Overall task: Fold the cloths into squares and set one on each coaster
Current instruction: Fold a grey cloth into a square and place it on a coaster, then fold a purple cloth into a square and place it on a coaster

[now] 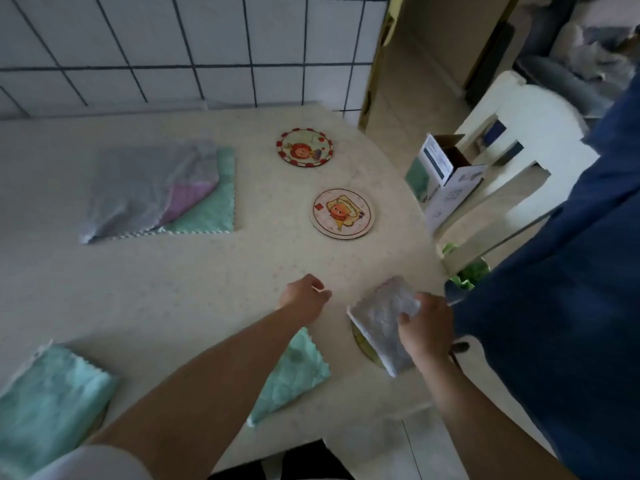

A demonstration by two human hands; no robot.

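Observation:
My right hand (pixel 424 329) grips a folded grey cloth (pixel 382 320) over a coaster (pixel 362 342) of which only the near left edge shows. My left hand (pixel 304 294) hovers over the table with fingers curled and nothing in it. A folded green cloth (pixel 298 370) lies under my left forearm, and another folded green cloth (pixel 48 396) lies at the near left. Two bare round picture coasters sit further back: a red-rimmed coaster (pixel 304 147) and a pale coaster (pixel 342 213). A stack of unfolded cloths (pixel 156 190), grey over pink and green, lies at the far left.
The cream table (pixel 207 278) curves away on the right. Beyond its edge stand an open cardboard box (pixel 446 174) and a white plastic chair (pixel 519 133). Blue fabric (pixel 561 306) hangs at the right. A tiled wall (pixel 173 46) backs the table.

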